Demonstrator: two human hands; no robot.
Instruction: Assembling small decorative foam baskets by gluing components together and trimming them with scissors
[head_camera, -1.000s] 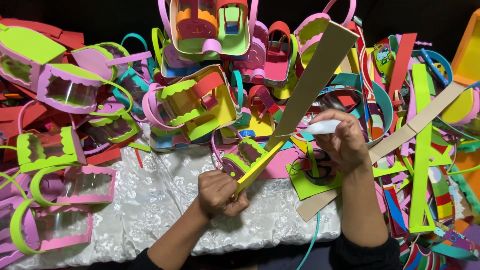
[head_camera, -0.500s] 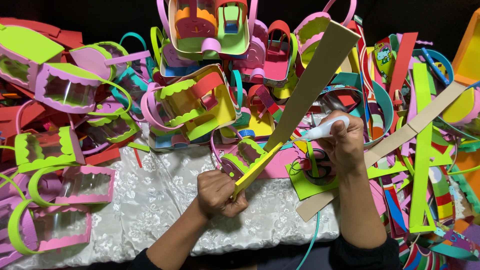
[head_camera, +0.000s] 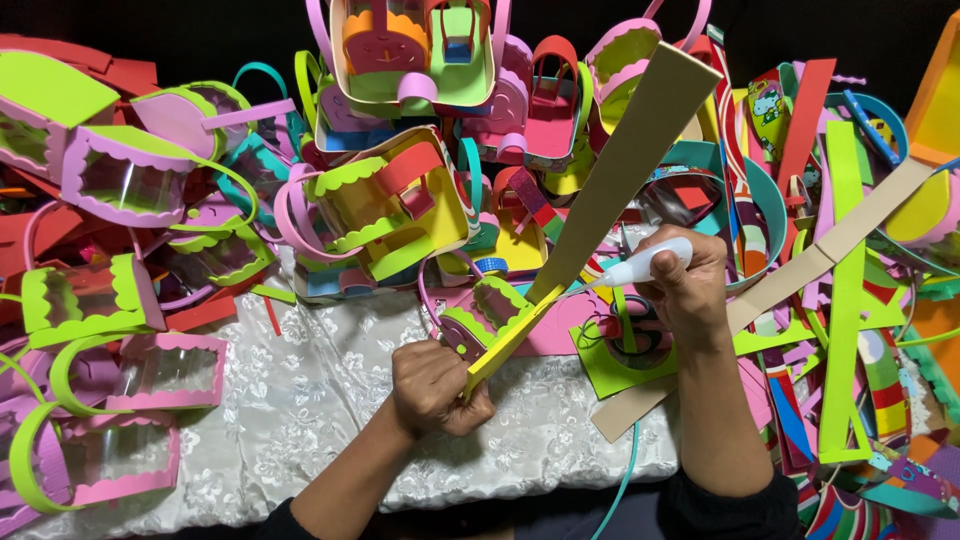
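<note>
Desk (head_camera: 300, 440): covered with a white lace-patterned cloth, ringed by a dense heap of coloured foam craft pieces. Largest nearby item is a yellow foam basket with green scalloped trim and a red strap (head_camera: 400, 205), lying on its side behind the hands. At left, a pink foam frame with a clear window (head_camera: 165, 370) lies flat on the cloth.

Work piece: a long tan foam strip with a yellow face (head_camera: 610, 190), running diagonally from the left hand up to the top of the pile. Its lower end sits in the left hand (head_camera: 437, 385), which is clenched around it, thumb side up, resting on the cloth. The strip is held on edge, narrow side turned toward the right hand.

Right hand (head_camera: 690, 290): closed around a small white glue bottle with a pointed nozzle (head_camera: 640, 265). The nozzle points left and its tip is at, or just short of, the strip's edge; contact cannot be confirmed.

Judgement on technique: the strip is long and floppy, so the clenched left hand should stay planted on the desk. The nozzle should ride along the edge at a shallow angle, with light, even squeeze, giving a thin bead. Excess would likely smear onto the lace cloth and the pink foam sheet (head_camera: 560, 335) directly beneath.
</note>
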